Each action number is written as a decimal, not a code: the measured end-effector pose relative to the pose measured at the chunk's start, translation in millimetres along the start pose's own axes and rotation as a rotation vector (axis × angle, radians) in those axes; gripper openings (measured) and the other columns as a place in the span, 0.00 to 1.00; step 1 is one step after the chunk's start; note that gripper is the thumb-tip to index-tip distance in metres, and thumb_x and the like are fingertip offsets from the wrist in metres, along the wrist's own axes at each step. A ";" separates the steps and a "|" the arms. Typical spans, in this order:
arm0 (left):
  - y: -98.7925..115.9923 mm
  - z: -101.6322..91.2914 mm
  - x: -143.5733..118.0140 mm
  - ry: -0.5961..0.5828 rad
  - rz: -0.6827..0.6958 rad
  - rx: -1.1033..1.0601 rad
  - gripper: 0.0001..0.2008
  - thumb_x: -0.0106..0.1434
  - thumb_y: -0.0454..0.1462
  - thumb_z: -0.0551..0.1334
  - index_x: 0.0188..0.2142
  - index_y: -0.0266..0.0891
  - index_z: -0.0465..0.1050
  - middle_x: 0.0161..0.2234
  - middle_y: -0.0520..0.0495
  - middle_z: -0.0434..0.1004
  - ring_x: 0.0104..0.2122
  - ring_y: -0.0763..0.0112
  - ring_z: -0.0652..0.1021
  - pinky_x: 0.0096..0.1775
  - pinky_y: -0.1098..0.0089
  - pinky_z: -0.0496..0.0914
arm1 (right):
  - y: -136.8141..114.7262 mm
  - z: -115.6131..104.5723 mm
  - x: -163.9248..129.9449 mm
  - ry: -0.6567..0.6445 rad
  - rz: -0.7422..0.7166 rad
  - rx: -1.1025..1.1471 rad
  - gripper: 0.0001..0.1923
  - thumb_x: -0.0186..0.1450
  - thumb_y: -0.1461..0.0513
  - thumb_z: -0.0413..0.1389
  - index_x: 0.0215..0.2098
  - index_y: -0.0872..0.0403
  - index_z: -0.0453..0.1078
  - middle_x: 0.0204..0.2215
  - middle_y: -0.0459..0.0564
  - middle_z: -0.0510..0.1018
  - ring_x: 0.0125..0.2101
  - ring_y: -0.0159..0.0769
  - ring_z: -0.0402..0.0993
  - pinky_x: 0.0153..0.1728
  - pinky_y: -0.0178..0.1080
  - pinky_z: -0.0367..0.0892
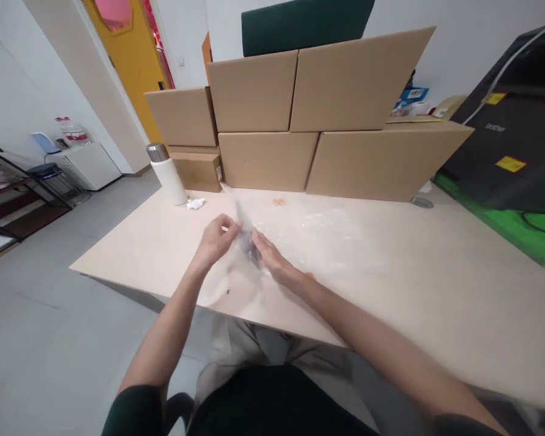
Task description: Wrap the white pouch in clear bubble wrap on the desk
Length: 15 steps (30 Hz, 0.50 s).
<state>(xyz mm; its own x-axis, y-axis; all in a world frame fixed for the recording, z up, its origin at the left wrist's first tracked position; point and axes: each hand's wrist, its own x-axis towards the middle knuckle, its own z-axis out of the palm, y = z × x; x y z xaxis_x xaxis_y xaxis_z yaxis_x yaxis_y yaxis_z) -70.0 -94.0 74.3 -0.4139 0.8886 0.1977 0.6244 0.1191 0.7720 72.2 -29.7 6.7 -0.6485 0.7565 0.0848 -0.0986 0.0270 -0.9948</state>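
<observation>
A clear plastic bag (241,213) stands tilted over the middle of the table, blurred, with something dark and purplish inside that I cannot make out. My left hand (220,237) pinches the near-left edge of this bag between thumb and fingers. On the other side, my right hand (272,257) grips it, fingers stretched along the bag and thumb hidden. More clear plastic (331,233) lies spread flat to the right of my hands. Beyond it rests a small orange-tan bundle (278,201), perhaps rubber bands.
Stacked cardboard boxes (267,160) line the table's back edge, with a dark green box (306,27) on top. A white bottle (168,175) stands at the back left beside a crumpled tissue (195,204). A large black case (508,121) is at right, beyond the wooden table (436,290).
</observation>
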 end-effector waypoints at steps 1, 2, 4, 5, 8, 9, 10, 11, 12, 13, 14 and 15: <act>7.2 5.6 -2.0 -0.049 0.035 -0.075 0.21 0.63 0.55 0.56 0.33 0.39 0.71 0.32 0.47 0.77 0.33 0.65 0.77 0.35 0.69 0.68 | -1.8 -0.9 -1.3 0.021 0.059 0.133 0.30 0.65 0.39 0.48 0.54 0.47 0.70 0.51 0.52 0.77 0.55 0.45 0.70 0.55 0.48 0.65; 12.9 13.1 -3.1 -0.099 0.069 -0.124 0.25 0.64 0.57 0.53 0.34 0.38 0.71 0.34 0.46 0.78 0.35 0.64 0.77 0.35 0.68 0.69 | -3.3 -2.6 -2.2 0.049 0.119 0.254 0.29 0.64 0.39 0.50 0.51 0.48 0.72 0.47 0.52 0.79 0.51 0.46 0.73 0.52 0.47 0.68; 18.5 32.0 -2.9 -0.173 0.153 -0.133 0.29 0.67 0.58 0.47 0.34 0.38 0.73 0.36 0.44 0.78 0.37 0.62 0.77 0.37 0.66 0.70 | -4.6 -8.9 -3.1 0.111 0.218 0.437 0.25 0.62 0.41 0.54 0.43 0.51 0.74 0.38 0.52 0.82 0.45 0.46 0.76 0.45 0.46 0.72; 18.7 42.1 -2.0 -0.200 0.211 -0.101 0.31 0.69 0.57 0.45 0.34 0.37 0.74 0.36 0.44 0.79 0.38 0.62 0.76 0.40 0.65 0.70 | -4.2 -14.1 -3.5 0.144 0.252 0.496 0.22 0.61 0.43 0.56 0.38 0.52 0.74 0.35 0.52 0.82 0.42 0.46 0.76 0.42 0.45 0.72; 14.2 68.0 -0.8 -0.274 0.353 0.073 0.31 0.72 0.53 0.40 0.36 0.38 0.77 0.35 0.43 0.78 0.42 0.60 0.75 0.48 0.61 0.68 | -0.1 -37.8 -7.8 0.232 0.302 0.568 0.13 0.57 0.52 0.61 0.30 0.53 0.73 0.28 0.51 0.81 0.37 0.44 0.76 0.37 0.42 0.72; 12.8 74.2 -1.6 -0.295 0.364 0.142 0.30 0.72 0.51 0.41 0.38 0.39 0.77 0.37 0.43 0.78 0.45 0.58 0.74 0.50 0.59 0.67 | 1.5 -48.0 -10.4 0.251 0.299 0.549 0.10 0.55 0.55 0.62 0.30 0.54 0.73 0.27 0.51 0.80 0.35 0.43 0.76 0.37 0.42 0.72; 12.1 79.1 -3.3 -0.313 0.354 0.210 0.28 0.72 0.50 0.42 0.42 0.40 0.78 0.39 0.42 0.78 0.47 0.57 0.73 0.52 0.58 0.66 | 2.8 -58.7 -13.5 0.275 0.284 0.505 0.09 0.53 0.58 0.62 0.30 0.54 0.73 0.27 0.50 0.80 0.34 0.43 0.76 0.37 0.42 0.71; 12.3 83.0 -5.7 -0.326 0.329 0.274 0.27 0.72 0.50 0.43 0.46 0.42 0.78 0.42 0.42 0.77 0.49 0.56 0.72 0.53 0.56 0.65 | 3.6 -69.4 -16.8 0.316 0.257 0.431 0.10 0.52 0.59 0.62 0.31 0.55 0.73 0.28 0.50 0.80 0.34 0.42 0.76 0.37 0.42 0.71; 13.4 86.2 -8.5 -0.335 0.299 0.332 0.25 0.72 0.50 0.44 0.49 0.44 0.77 0.45 0.41 0.76 0.51 0.54 0.71 0.54 0.55 0.64 | 3.7 -79.4 -19.9 0.379 0.213 0.324 0.11 0.52 0.59 0.62 0.33 0.55 0.74 0.29 0.50 0.80 0.35 0.42 0.75 0.38 0.42 0.70; 15.3 88.9 -11.6 -0.341 0.271 0.383 0.24 0.72 0.50 0.45 0.51 0.45 0.76 0.48 0.41 0.74 0.52 0.53 0.70 0.55 0.53 0.63 | 3.0 -88.1 -22.6 0.453 0.150 0.188 0.13 0.52 0.59 0.61 0.36 0.54 0.74 0.33 0.50 0.80 0.37 0.42 0.75 0.40 0.43 0.70; 17.5 91.4 -14.6 -0.343 0.252 0.427 0.24 0.71 0.50 0.46 0.51 0.46 0.76 0.50 0.40 0.72 0.53 0.52 0.69 0.55 0.52 0.63 | 1.8 -95.0 -24.5 0.523 0.068 0.031 0.15 0.53 0.58 0.60 0.38 0.54 0.75 0.37 0.51 0.80 0.40 0.43 0.74 0.43 0.44 0.69; 19.8 93.6 -17.3 -0.341 0.240 0.464 0.23 0.71 0.50 0.48 0.51 0.46 0.76 0.52 0.40 0.71 0.53 0.50 0.69 0.55 0.51 0.63 | 0.2 -99.6 -25.4 0.570 -0.019 -0.133 0.16 0.55 0.57 0.58 0.41 0.53 0.75 0.42 0.52 0.80 0.44 0.44 0.73 0.46 0.45 0.68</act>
<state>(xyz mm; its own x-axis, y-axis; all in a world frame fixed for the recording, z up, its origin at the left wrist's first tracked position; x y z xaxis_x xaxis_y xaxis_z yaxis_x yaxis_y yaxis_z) 11.6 -65.6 29.6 -0.0395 0.9968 0.0700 0.9281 0.0107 0.3721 163.9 16.1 -1.3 -0.1358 0.9861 0.0955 0.0130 0.0982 -0.9951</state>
